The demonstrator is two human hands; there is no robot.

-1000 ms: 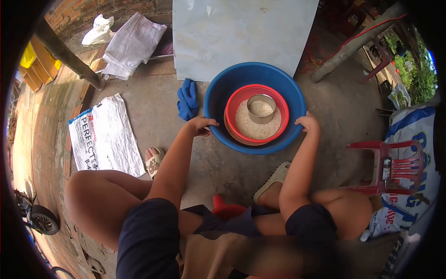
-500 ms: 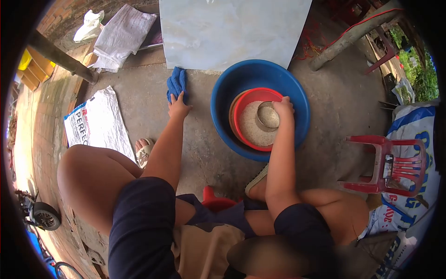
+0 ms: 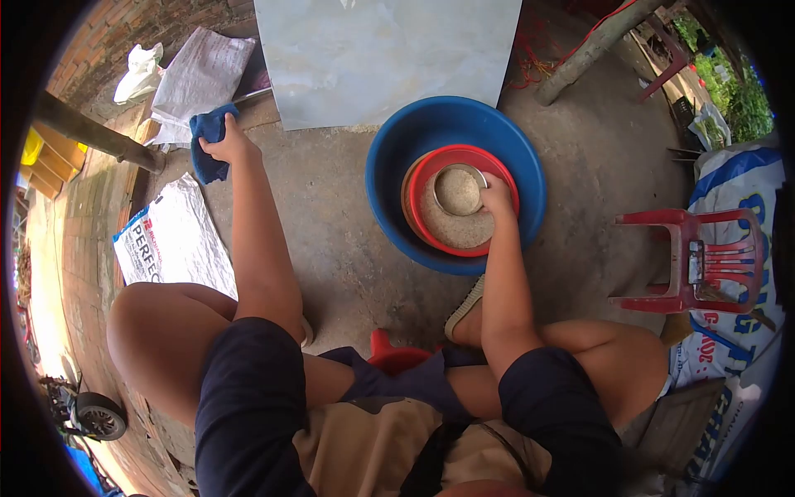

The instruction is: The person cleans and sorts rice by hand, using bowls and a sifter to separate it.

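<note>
1. Left hand: closed in a fist on the crumpled blue cloth rag, fingers curled tight round its top. Half a second ago the rag lay on the concrete floor by the foot of the pale marble-patterned slab, the hand flat on it; now it hangs lifted, swung out to the person's far left, over the floor's edge near the grey woven sacks.

2. Right hand: resting inside the basins, fingers curved against the right side of the round steel tin. A second ago this hand gripped the big basin's rim; it has since come inward onto the tin. Whether the thumb hooks over the tin's lip cannot be told.

3. Round steel tin: upright, full of pale grain, bedded in the grain of the red plastic bowl. It sits slightly left of its earlier spot.

4. Red plastic bowl: nested in the large blue plastic basin, which stands on the floor just before the slab's lower edge.

5. Judgement: both hands have left the basin's rim, one taking the rag, one the tin; work appears to have passed from placing the basin to handling its contents.

6. Surroundings: white printed sack flat at floor's left; red plastic chair at right; wooden post upper left.
</note>
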